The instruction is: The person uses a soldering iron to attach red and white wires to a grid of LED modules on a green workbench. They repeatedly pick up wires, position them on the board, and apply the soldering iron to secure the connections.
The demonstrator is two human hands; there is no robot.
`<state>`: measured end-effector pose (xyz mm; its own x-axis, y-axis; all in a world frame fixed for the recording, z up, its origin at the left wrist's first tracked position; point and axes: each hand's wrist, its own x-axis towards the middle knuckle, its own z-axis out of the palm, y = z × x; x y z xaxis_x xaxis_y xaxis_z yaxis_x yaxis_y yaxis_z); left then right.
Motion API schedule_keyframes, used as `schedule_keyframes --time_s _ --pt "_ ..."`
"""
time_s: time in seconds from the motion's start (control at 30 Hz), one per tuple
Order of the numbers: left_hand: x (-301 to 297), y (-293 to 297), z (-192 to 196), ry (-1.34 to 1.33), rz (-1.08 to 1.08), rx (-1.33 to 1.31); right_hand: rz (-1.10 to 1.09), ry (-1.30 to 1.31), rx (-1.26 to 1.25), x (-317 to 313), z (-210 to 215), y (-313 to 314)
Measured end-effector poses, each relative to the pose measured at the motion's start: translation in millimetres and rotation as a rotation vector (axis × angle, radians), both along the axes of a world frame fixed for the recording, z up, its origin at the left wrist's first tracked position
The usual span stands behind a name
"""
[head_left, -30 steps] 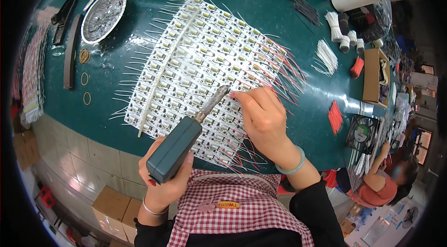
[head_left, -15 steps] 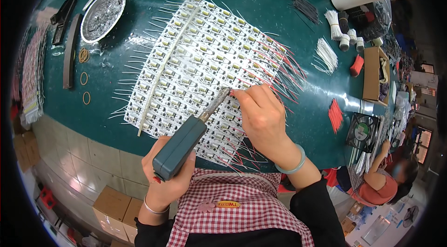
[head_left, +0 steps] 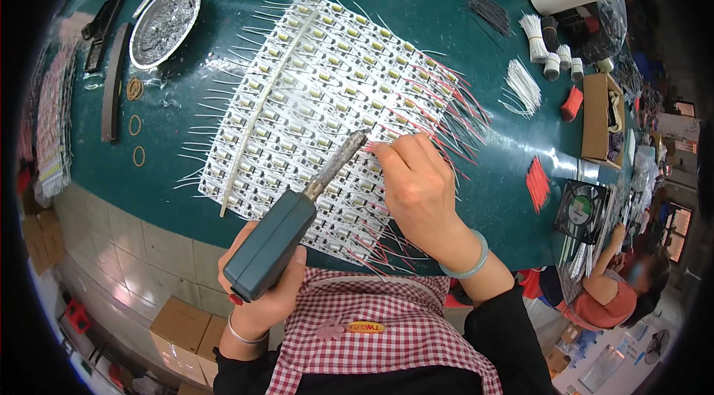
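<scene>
left hand (head_left: 260,298) gripped soldering iron (head_left: 297,224), lower centre | right hand (head_left: 420,187) pinched a wire at panel of small circuit boards (head_left: 312,97), centre | progress: right rows carried red wires (head_left: 454,97), so seemingly well underway; remainder unclear

Three rubber bands (head_left: 135,127), one round tray (head_left: 164,24).

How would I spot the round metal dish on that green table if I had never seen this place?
Start at the big white panel of small circuit boards in the middle of the green table. Look toward the table's far left corner: the round metal dish sits there, past the loose rubber bands. It is the only shiny, silvery bowl, filled with dull grey metal.
</scene>
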<state>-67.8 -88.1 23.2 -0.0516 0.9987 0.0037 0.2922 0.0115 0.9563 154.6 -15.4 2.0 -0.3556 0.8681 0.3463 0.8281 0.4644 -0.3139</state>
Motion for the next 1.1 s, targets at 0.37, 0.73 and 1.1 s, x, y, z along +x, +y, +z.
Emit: schedule_keyframes --time_s 0.37,0.73,1.1 --pt "3.3 -6.0 2.5 -0.042 0.076 -0.108 -0.097 0.076 0.078 5.8 -2.4 -9.3" --pt "-0.5 -26.2 -2.6 -0.173 0.208 -0.261 -0.024 0.185 0.109 4.6 18.7 -26.0" --pt "-6.7 -18.6 -3.1 0.006 0.031 -0.046 -0.058 0.149 0.056 -3.4 -11.9 -19.4"
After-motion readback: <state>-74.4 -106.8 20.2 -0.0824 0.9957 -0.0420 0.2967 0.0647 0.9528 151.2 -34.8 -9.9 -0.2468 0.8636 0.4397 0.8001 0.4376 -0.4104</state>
